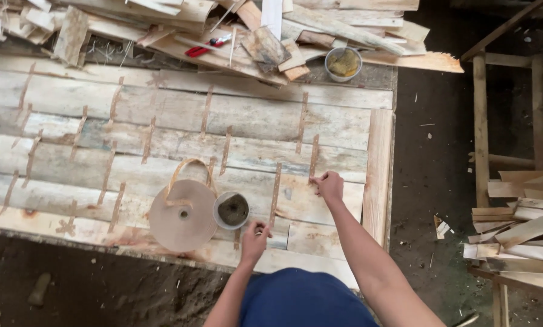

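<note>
While the left hand point(256, 233) pinches the lower end of a brown tape strip point(275, 197) on the veneer sheet point(235, 130), the right hand point(330, 184) presses closed fingertips onto another strip point(313, 158). Just left of the left hand stand a small cup point(232, 210) and a tape roll point(182, 215).

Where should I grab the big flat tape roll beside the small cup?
Probably the tape roll by its outer rim, from the left, its free side: it lies flat on the wooden panel, the small cup crowds its right edge, and the loose tail arches over the top.
</note>
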